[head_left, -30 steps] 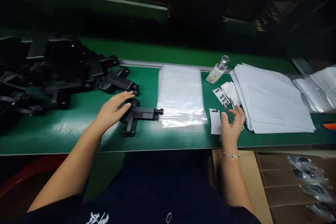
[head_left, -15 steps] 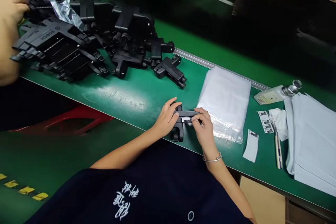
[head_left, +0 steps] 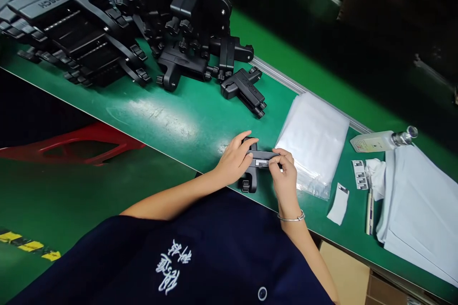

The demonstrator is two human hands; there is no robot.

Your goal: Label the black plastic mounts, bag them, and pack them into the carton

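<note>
A black plastic bracket [head_left: 253,174] with a crossbar and a small knob lies at the table's front edge, before my body. My left hand [head_left: 233,161] is closed on its left part, the fingers reaching over the top. My right hand [head_left: 284,177] pinches the bar's right end, its thumb at the edge of a small white label [head_left: 262,163] on the bar's face. Whether the label is fully stuck down I cannot tell. Just right of the bracket is a stack of clear plastic bags [head_left: 317,126], partly behind my right hand.
Several black brackets [head_left: 89,33] are piled at the left, with one bracket [head_left: 245,90] nearer. On the right are a clear bottle [head_left: 375,141], a label sheet [head_left: 359,175], a paper strip [head_left: 338,205], a pen [head_left: 369,212] and white sheets [head_left: 422,214]. A red stool [head_left: 71,143] stands below.
The view has shifted, and another person's hand at the far left is out of sight. My hands stay on the bracket and its label, with little movement.
</note>
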